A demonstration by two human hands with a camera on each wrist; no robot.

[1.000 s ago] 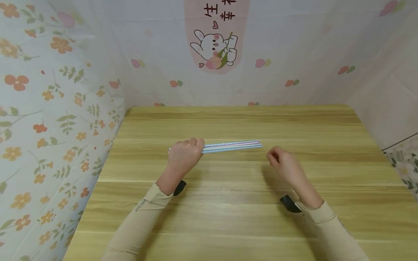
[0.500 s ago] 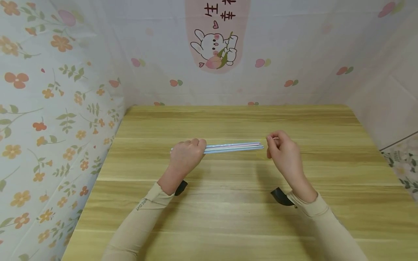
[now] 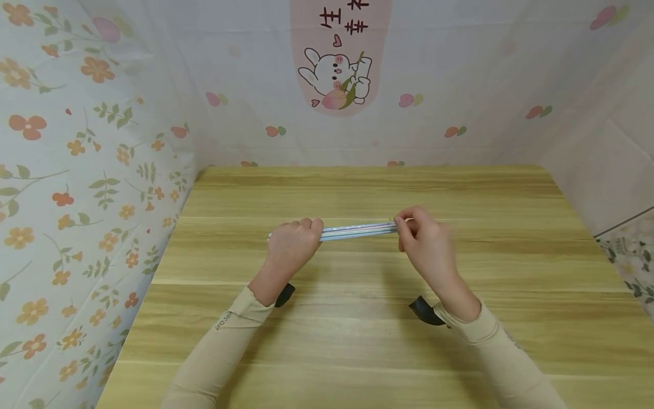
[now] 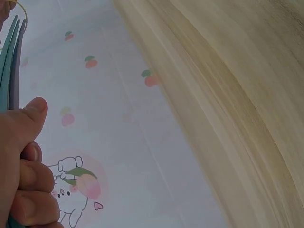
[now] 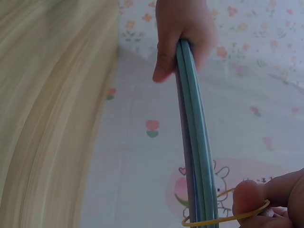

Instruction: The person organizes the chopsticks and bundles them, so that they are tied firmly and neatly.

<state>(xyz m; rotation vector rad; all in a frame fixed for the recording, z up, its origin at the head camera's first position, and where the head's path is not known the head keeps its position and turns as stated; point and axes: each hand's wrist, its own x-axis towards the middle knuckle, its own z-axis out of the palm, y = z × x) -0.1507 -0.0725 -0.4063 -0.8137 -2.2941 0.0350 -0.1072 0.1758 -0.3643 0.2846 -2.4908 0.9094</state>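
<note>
A bundle of several thin straws (image 3: 355, 231), pale blue with pink and white, lies level above the table in the head view. My left hand (image 3: 292, 243) grips it near its left end, fingers curled round. At the right end, my right hand (image 3: 428, 243) pinches a thin yellow rubber band (image 5: 213, 222) between thumb and fingers. The right wrist view has the band looped around the straws (image 5: 195, 142), its near strand crossing in front of them. Part of the band also shows by the straw tips in the left wrist view. My right fingers hide those tips in the head view.
The wood-grain table (image 3: 337, 341) spreads below both hands. Behind it hangs a pale curtain (image 3: 460, 68) with a rabbit print, and a flowered cloth (image 3: 76, 187) covers the left side. A black strap (image 3: 425, 311) shows at the right wrist.
My right hand has risen, then moved left with the rubber band to the bundle's right end, where the band now loops the straws. The left hand and bundle have hardly moved.
</note>
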